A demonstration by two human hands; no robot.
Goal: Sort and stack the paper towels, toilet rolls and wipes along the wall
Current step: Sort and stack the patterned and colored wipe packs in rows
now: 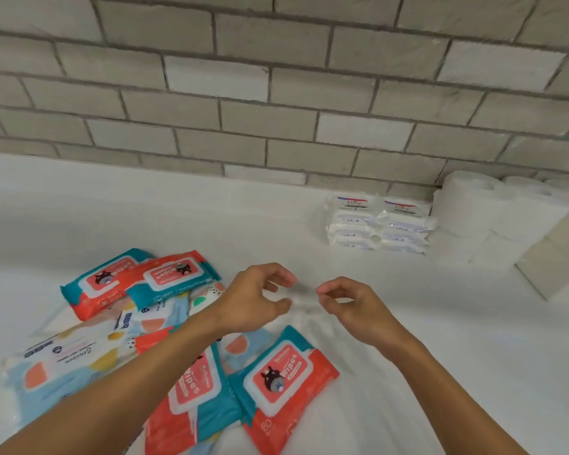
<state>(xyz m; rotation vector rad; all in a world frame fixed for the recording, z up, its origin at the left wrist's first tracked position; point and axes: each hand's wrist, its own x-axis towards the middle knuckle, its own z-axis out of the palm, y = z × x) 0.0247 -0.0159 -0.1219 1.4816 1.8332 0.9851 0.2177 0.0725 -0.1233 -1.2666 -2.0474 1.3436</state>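
Red-and-teal wipes packs (276, 382) lie scattered from six to eight o'clock on the white bench (79, 208). At centre, the left hand (257, 297) and right hand (352, 307) hover loosely curled (both hands released, nothing held). Stacked Dove packs (378, 224) and toilet rolls (473, 205) sit against the brick wall (243, 93) at three o'clock.

Toilet rolls (493, 208) right of stacked packs (378, 223) (against wall (276, 93))
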